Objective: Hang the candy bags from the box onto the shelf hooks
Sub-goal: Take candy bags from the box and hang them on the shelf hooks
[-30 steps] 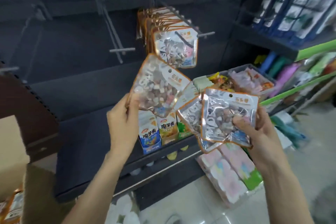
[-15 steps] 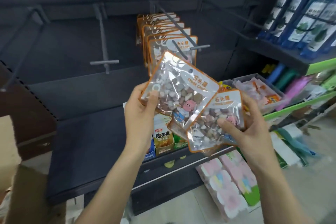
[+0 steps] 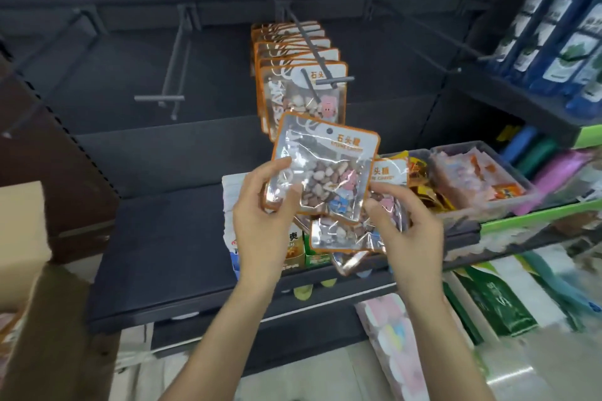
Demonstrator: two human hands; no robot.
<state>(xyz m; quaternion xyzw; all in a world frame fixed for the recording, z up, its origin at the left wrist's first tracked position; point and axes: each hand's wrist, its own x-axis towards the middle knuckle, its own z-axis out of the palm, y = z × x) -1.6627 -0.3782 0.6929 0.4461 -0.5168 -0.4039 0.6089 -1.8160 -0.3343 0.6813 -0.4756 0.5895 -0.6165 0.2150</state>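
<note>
My left hand (image 3: 260,221) grips the lower left corner of an orange-edged clear candy bag (image 3: 325,166), held upright below the filled shelf hook (image 3: 317,58). Several matching bags (image 3: 299,81) hang on that hook. My right hand (image 3: 407,231) holds more candy bags (image 3: 345,234) fanned out beneath and behind the upper bag. An empty hook (image 3: 169,75) juts out to the left. The cardboard box (image 3: 22,238) stands at the left edge.
A dark shelf board (image 3: 156,254) lies below my hands, with drink cartons (image 3: 296,247) on it. Clear bins of snacks (image 3: 472,179) sit to the right. Blue packages (image 3: 553,16) hang at upper right. Pastel packs (image 3: 391,335) lie near the floor.
The two hands have come together. The left hand's bag has turned upright and now overlaps the right hand's bags. The view has shifted closer to the filled hook.
</note>
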